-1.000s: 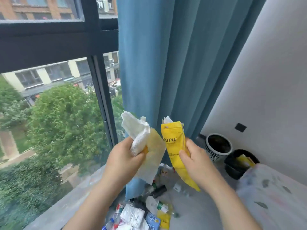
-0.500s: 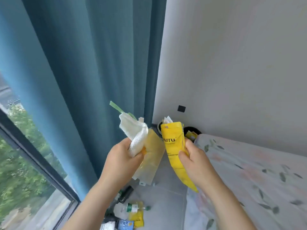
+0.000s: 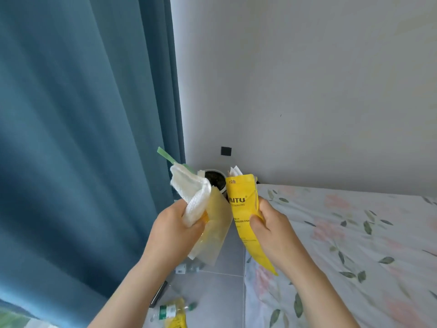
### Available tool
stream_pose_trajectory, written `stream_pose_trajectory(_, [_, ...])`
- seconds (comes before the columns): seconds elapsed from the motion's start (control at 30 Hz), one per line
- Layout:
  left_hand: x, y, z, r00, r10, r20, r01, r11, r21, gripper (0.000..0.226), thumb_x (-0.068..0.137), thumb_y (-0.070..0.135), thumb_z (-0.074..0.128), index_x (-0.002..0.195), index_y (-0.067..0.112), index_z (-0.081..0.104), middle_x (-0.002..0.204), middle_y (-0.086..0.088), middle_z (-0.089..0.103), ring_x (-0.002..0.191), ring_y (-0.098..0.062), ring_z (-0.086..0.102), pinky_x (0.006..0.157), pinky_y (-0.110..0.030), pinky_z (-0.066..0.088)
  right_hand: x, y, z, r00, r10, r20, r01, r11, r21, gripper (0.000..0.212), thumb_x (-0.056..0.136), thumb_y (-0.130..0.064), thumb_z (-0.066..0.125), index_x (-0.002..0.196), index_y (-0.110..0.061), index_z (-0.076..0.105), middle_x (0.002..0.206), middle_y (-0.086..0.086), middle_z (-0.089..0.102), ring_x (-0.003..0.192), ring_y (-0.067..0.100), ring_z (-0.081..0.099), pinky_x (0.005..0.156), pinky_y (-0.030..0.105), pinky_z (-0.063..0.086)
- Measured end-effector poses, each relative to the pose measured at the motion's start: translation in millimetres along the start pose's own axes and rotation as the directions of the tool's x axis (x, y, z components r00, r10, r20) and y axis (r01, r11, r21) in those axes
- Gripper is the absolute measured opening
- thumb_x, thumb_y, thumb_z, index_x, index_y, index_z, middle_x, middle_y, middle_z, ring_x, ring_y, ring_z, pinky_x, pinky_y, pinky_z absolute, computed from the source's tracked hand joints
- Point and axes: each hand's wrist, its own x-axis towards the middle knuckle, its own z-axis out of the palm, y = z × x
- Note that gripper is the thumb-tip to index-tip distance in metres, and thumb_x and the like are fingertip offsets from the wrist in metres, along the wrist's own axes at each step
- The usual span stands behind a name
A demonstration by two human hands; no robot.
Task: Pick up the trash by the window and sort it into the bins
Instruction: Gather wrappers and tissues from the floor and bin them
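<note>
The left hand (image 3: 175, 229) is raised in front of the heavy blue fabric curtain (image 3: 82, 138); its fingers are curled tight round a crumpled white paper towel (image 3: 190, 194) and a pale yellow translucent plastic sheet (image 3: 216, 226); the towel stands above the fist and the sheet hangs below it; a thin green strip (image 3: 164, 154) projects from behind the towel's top. The right hand (image 3: 272, 233) is level with it and just beside; thumb and fingers are clamped on a flattened bright yellow paper packet (image 3: 243, 209) with dark lettering, held upright, its lower end tapering below the hand; white paper slips (image 3: 235, 171) protrude from its open top. Whether the two bundles touch cannot be told.

Behind and between them, in the corner of the plain white wall (image 3: 307, 91), stands a round white bin with a dark interior (image 3: 216, 181), partly covered by the held items; a small black square (image 3: 226, 151) sits on the wall above it. To the right lies a floral-printed cloth sheet (image 3: 354, 245). On the grey tiled floor (image 3: 212, 294) below lies a clear plastic bottle with a green label (image 3: 169, 311), blurred.
</note>
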Motion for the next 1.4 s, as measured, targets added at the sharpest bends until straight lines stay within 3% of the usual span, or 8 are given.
stream_pose_trajectory(0.17, [41.7, 8.5, 29.8, 0.999, -0.002, 0.043, 0.001, 1.0, 0.028, 0.022, 0.082, 0.027, 0.064, 0.073, 0.011, 0.052, 0.06, 0.003, 0.049, 0.053, -0.013, 0.041, 0.049, -0.024, 0.034, 30.6, 15.4, -15.1, 0.998, 0.063, -0.026, -0.063, 0.998, 0.024, 0.055, 0.095, -0.01, 0.042, 0.066, -0.057, 0.043, 0.06, -0.005, 0.036, 0.054, 0.011, 0.03, 0.056, 0.032, 0.029])
stream_pose_trajectory(0.27, [75.9, 11.8, 42.5, 0.996, 0.012, 0.084, -0.013, 1.0, 0.015, 0.018, 0.082, 0.027, 0.064, 0.073, 0.017, 0.052, 0.062, 0.004, 0.052, 0.055, -0.013, 0.044, 0.049, -0.022, 0.035, 63.1, 27.1, -18.4, 0.995, 0.087, -0.051, -0.087, 0.996, 0.011, 0.045, 0.094, -0.01, 0.042, 0.07, -0.049, 0.045, 0.064, 0.008, 0.044, 0.058, 0.018, 0.036, 0.058, 0.033, 0.032])
stream_pose_trajectory(0.33, [104.2, 14.4, 45.8, 0.995, 0.024, 0.099, -0.025, 1.0, 0.009, 0.013, 0.083, 0.026, 0.063, 0.075, 0.02, 0.054, 0.066, 0.005, 0.055, 0.057, -0.012, 0.048, 0.05, -0.021, 0.036, 90.7, 34.0, -18.4, 0.993, 0.1, -0.06, -0.1, 0.995, -0.011, 0.031, 0.093, -0.012, 0.042, 0.085, -0.041, 0.052, 0.074, 0.014, 0.055, 0.064, 0.026, 0.045, 0.059, 0.036, 0.039])
stream_pose_trajectory(0.4, [134.9, 16.9, 45.6, 0.993, 0.041, 0.107, -0.041, 0.999, -0.006, 0.014, 0.084, 0.023, 0.063, 0.075, 0.024, 0.053, 0.067, 0.007, 0.055, 0.059, -0.01, 0.05, 0.05, -0.019, 0.035, 119.8, 36.6, -18.3, 0.991, 0.116, -0.064, -0.117, 0.993, -0.019, 0.021, 0.093, -0.014, 0.041, 0.093, -0.031, 0.055, 0.078, 0.012, 0.059, 0.068, 0.028, 0.05, 0.065, 0.04, 0.047])
stream_pose_trajectory(0.57, [208.8, 23.8, 43.1, 0.983, 0.07, 0.172, -0.066, 0.997, -0.029, 0.01, 0.086, 0.026, 0.063, 0.088, 0.03, 0.054, 0.077, 0.015, 0.056, 0.069, -0.005, 0.053, 0.053, -0.016, 0.037, 187.6, 27.8, -23.0, 0.989, 0.12, -0.086, -0.122, 0.992, -0.021, 0.024, 0.093, -0.013, 0.042, 0.097, -0.03, 0.057, 0.087, 0.001, 0.065, 0.083, 0.022, 0.059, 0.079, 0.04, 0.05])
stream_pose_trajectory(1.03, [362.0, 39.0, 85.1, 0.977, 0.041, 0.208, -0.027, 0.997, -0.069, 0.014, 0.084, 0.022, 0.064, 0.077, 0.03, 0.056, 0.079, 0.012, 0.062, 0.076, -0.009, 0.059, 0.06, -0.024, 0.045, 336.2, 59.4, -46.6, 0.979, 0.163, -0.12, -0.166, 0.986, -0.018, 0.025, 0.092, -0.008, 0.039, 0.096, -0.025, 0.057, 0.077, 0.002, 0.063, 0.065, 0.015, 0.053, 0.058, 0.026, 0.042])
stream_pose_trajectory(1.3, [467.2, 64.2, 138.0, 0.98, 0.012, 0.198, -0.017, 1.0, 0.025, 0.014, 0.085, 0.022, 0.064, 0.076, 0.025, 0.054, 0.074, 0.008, 0.058, 0.068, -0.012, 0.055, 0.054, -0.025, 0.042, 449.5, 106.2, -75.6, 0.977, 0.18, -0.114, -0.179, 0.984, 0.017, 0.027, 0.091, -0.008, 0.038, 0.096, -0.026, 0.057, 0.08, 0.003, 0.063, 0.074, 0.023, 0.057, 0.064, 0.033, 0.046])
stream_pose_trajectory(1.4, [505.3, 78.0, 157.8, 0.974, 0.013, 0.224, -0.021, 0.999, 0.033, 0.009, 0.085, 0.021, 0.063, 0.079, 0.022, 0.057, 0.076, 0.004, 0.061, 0.07, -0.015, 0.058, 0.058, -0.027, 0.045, 489.9, 124.8, -90.4, 0.974, 0.198, -0.106, -0.197, 0.98, 0.02, 0.027, 0.091, -0.007, 0.038, 0.094, -0.027, 0.056, 0.076, 0.001, 0.062, 0.069, 0.017, 0.057, 0.06, 0.027, 0.044])
